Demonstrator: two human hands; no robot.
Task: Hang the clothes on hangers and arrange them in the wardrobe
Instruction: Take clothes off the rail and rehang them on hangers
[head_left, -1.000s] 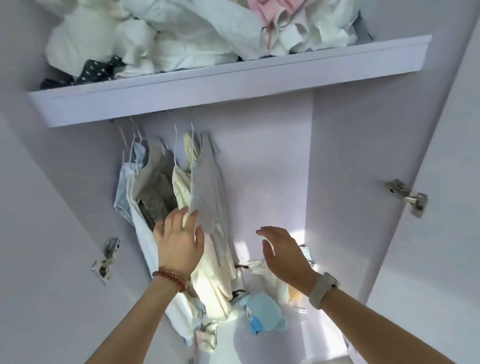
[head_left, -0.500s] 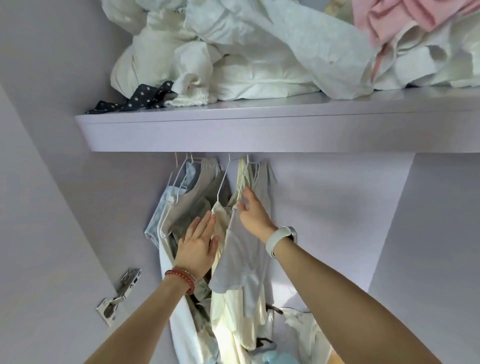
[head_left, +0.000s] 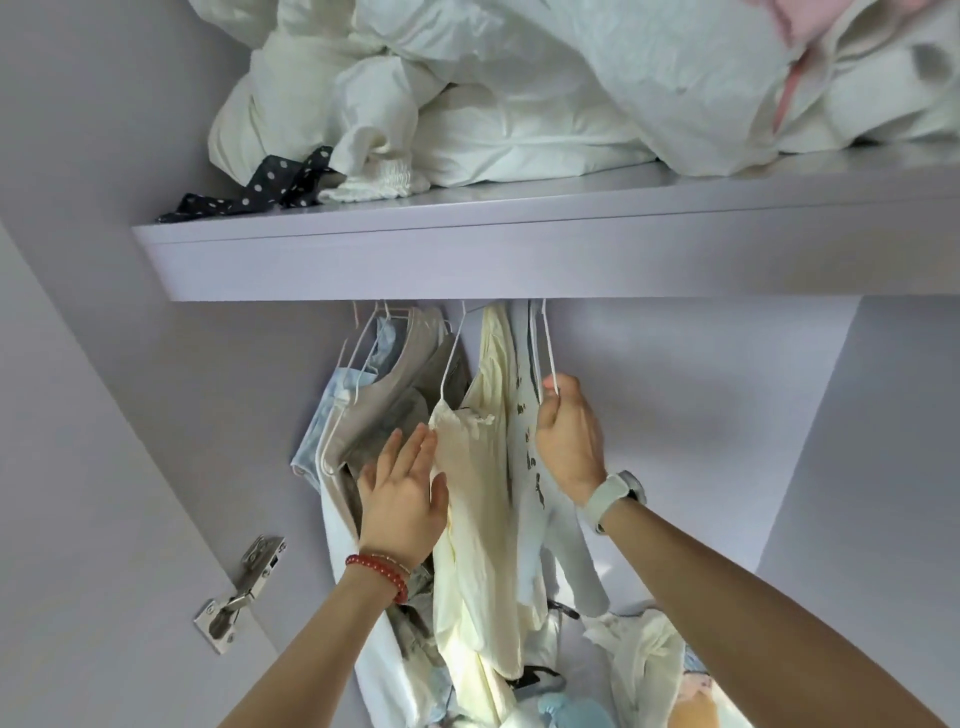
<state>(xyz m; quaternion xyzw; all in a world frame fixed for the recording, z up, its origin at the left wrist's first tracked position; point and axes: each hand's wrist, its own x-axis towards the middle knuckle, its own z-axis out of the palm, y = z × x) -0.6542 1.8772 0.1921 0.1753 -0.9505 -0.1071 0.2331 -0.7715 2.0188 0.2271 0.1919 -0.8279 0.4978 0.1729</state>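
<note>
Inside a pale lilac wardrobe, a shelf (head_left: 519, 244) runs across the upper part of the view. Clothes hang under its front edge on thin white wire hangers, their hooks hidden behind the shelf.

The right hand (head_left: 569, 441) is raised among the garments, its fingers curled round the lower wire of a hanger (head_left: 548, 353) that carries a white printed top (head_left: 527, 452) with dark marks. A white watch (head_left: 615, 496) sits on that wrist.

The left hand (head_left: 402, 499) lies flat and spread, fingers straight, pressed against the left side of a cream top (head_left: 478, 519) and holding nothing. It rests between that top and a beige garment (head_left: 384, 400) to the left. A red bead bracelet (head_left: 376, 569) circles the left wrist.

Further left hang a light blue piece (head_left: 332, 400) and a white garment (head_left: 337, 525), close against the beige one. The cream top hangs just beside the printed top, the two touching.

On the shelf a heap of white bedding (head_left: 467, 104) fills most of the surface, with a dark dotted cloth (head_left: 265, 189) at its left edge and something pink (head_left: 789, 83) near the right.

A metal hinge (head_left: 239, 592) is fixed to the left wall. Crumpled pale clothes (head_left: 639, 660) lie on the wardrobe floor at lower right.
</note>
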